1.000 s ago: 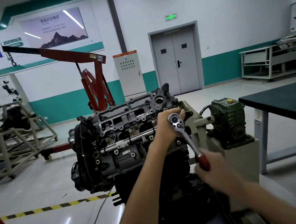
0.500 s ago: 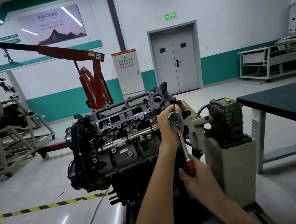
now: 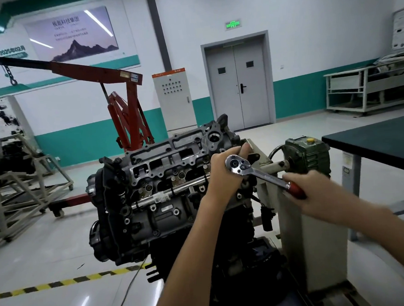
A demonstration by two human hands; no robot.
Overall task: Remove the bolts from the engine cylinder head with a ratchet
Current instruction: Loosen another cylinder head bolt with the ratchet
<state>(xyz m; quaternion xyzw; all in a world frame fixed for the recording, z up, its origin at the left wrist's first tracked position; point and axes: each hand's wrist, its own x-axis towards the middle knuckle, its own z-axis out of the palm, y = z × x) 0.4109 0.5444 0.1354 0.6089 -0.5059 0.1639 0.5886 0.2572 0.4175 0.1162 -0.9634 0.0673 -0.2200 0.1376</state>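
The grey engine cylinder head (image 3: pixel 163 165) sits tilted on a stand at mid-frame, its open top facing me. A chrome ratchet (image 3: pixel 257 173) with a red grip is set against the head's right end. My left hand (image 3: pixel 224 175) wraps around the ratchet's round head and presses it to the engine. My right hand (image 3: pixel 316 192) grips the red handle, which points right and slightly down. The bolt and socket under the ratchet are hidden by my left hand.
A green gearbox (image 3: pixel 308 155) on a beige pedestal (image 3: pixel 314 240) stands just right of the engine. A dark-topped table (image 3: pixel 382 145) is at the right, a red engine crane (image 3: pixel 127 119) behind, metal frames (image 3: pixel 19 189) at the left. Yellow-black floor tape (image 3: pixel 61 282) runs below.
The ratchet handle has swung with my right hand, from lower right a second ago to nearly straight down, then up to the right. My left hand stays on the ratchet head.
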